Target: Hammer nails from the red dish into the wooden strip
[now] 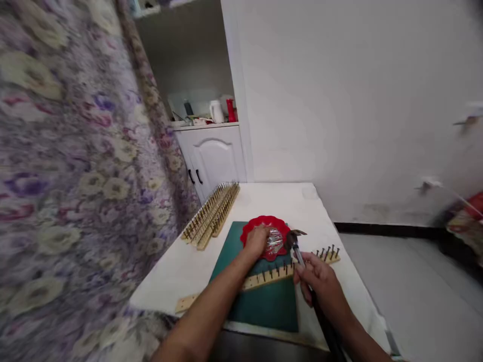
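Note:
A red scalloped plate (252,229) with a heap of shiny nails (275,241) sits on a dark green mat (267,301). My left hand (257,241) reaches into the plate, its fingers bent over the nails; what they hold is hidden. My right hand (319,279) is wrapped round the dark handle of a hammer (295,244), whose head hovers at the plate's right edge. A long wooden strip (264,279) with several nails standing in it lies slanted across the mat between both hands.
A white table (181,271) carries a stack of nail-studded wooden strips (211,213) at its far left. A flowered curtain (75,176) hangs on the left. A white cabinet (215,156) with bottles stands behind; a white wall is to the right.

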